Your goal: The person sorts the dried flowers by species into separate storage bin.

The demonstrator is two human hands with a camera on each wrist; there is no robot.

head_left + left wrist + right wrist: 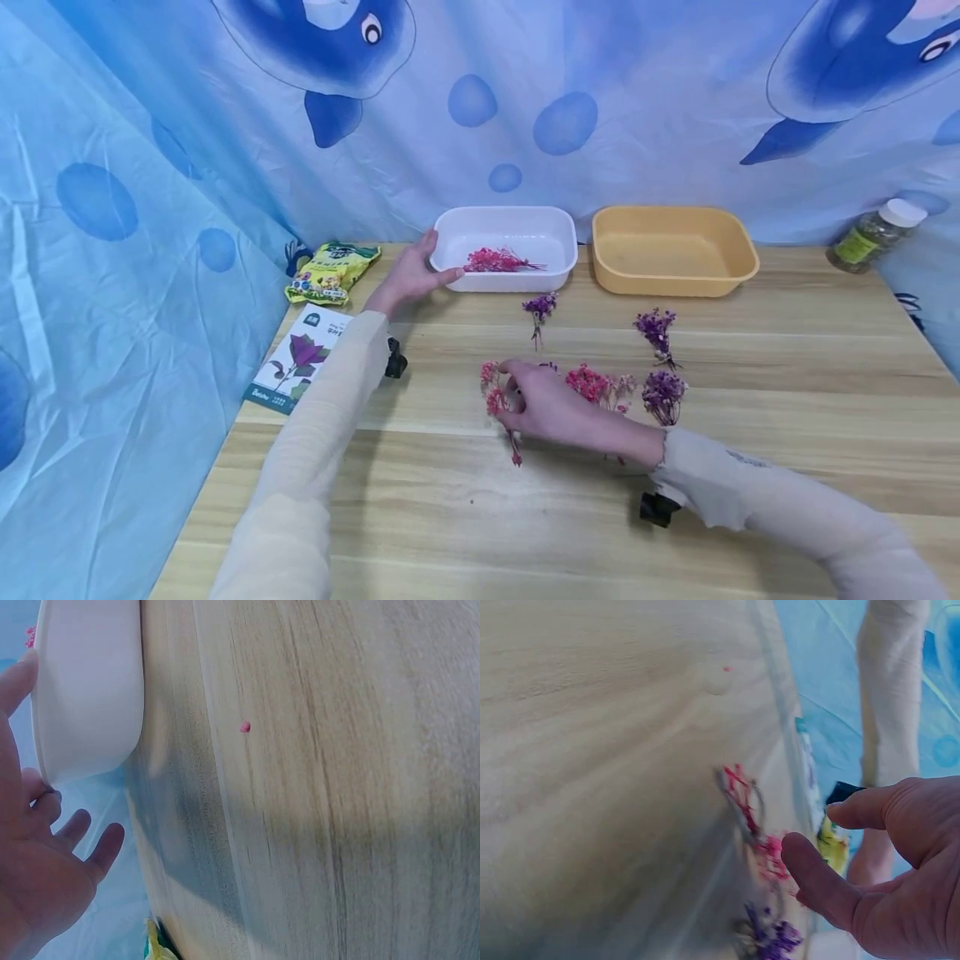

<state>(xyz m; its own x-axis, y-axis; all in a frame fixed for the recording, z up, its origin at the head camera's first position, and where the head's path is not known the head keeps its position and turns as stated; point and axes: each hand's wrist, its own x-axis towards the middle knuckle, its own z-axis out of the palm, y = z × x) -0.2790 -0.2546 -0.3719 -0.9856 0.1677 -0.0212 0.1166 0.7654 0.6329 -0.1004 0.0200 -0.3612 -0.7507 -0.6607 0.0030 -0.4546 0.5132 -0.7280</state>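
My left hand [408, 275] holds the left end of a white plastic basin [525, 282], thumb at the near rim and fingers at the side. In the left wrist view the other fingers spread below the basin's rim. A bunch of pink dried flowers [495, 260] lies inside it. Over the table my right hand [551, 406] reaches to a pink flower sprig [495, 402]; thumb and index finger stand apart around it. In the right wrist view the sprig [771, 859] shows beyond the fingertips. More pink flowers [587, 383] lie behind this hand, partly hidden by it.
Purple dried flower bunches lie at the middle [540, 308] and right [664, 396]. A yellow basin [675, 284] stands beside the white one. At the left are a yellow-green packet [330, 273] and a flower card [300, 354]. A lidded jar [870, 237] stands far right.
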